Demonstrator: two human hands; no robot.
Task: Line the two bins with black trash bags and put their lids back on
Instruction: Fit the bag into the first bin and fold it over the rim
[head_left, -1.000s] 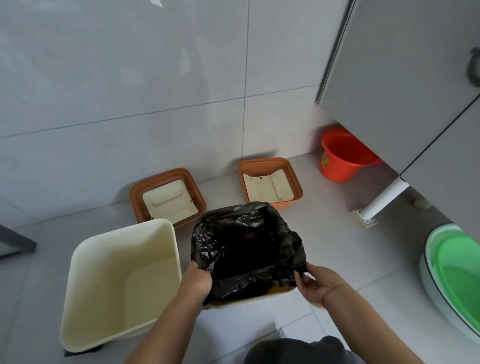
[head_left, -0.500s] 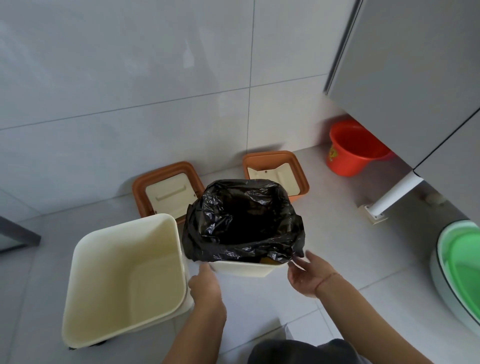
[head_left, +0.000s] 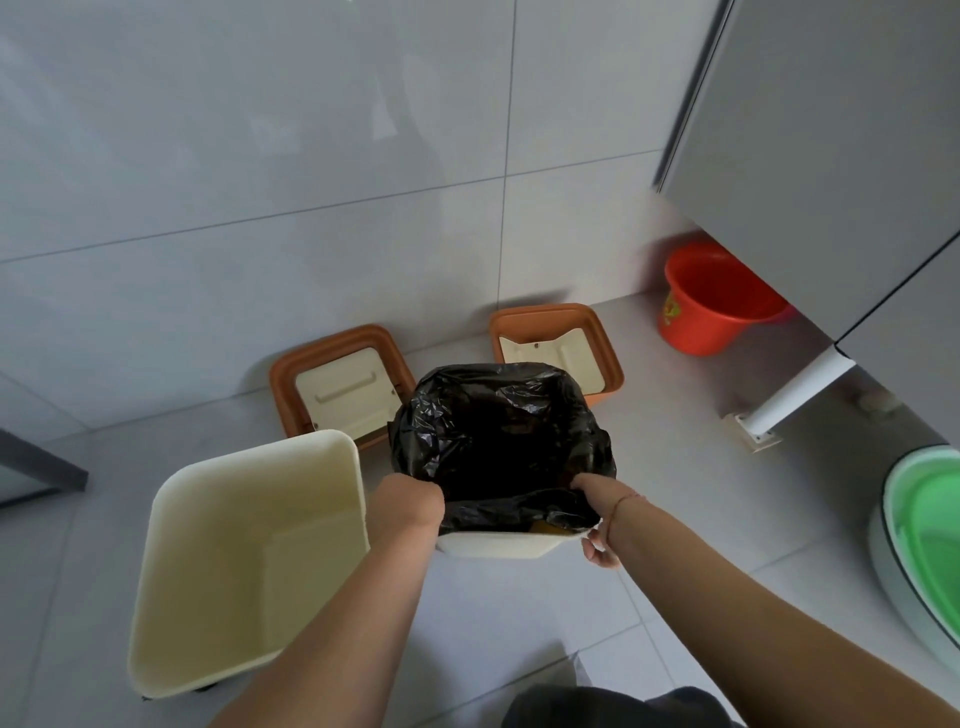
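- Fitting the bag (head_left: 498, 441) over the right bin (head_left: 493, 543): left hand (head_left: 408, 501) and right hand (head_left: 597, 512) both grip its near edge at the rim.
- Left bin (head_left: 249, 561) sits unlined; lids (head_left: 343, 387) lie by the wall.
- Next, probably: fold that edge down evenly, without tearing.

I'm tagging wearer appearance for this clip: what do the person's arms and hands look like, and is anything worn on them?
Both forearms are bare, with no sleeves or gloves in view. The left hand wears nothing visible. The right hand has a thin red string bracelet around the wrist.
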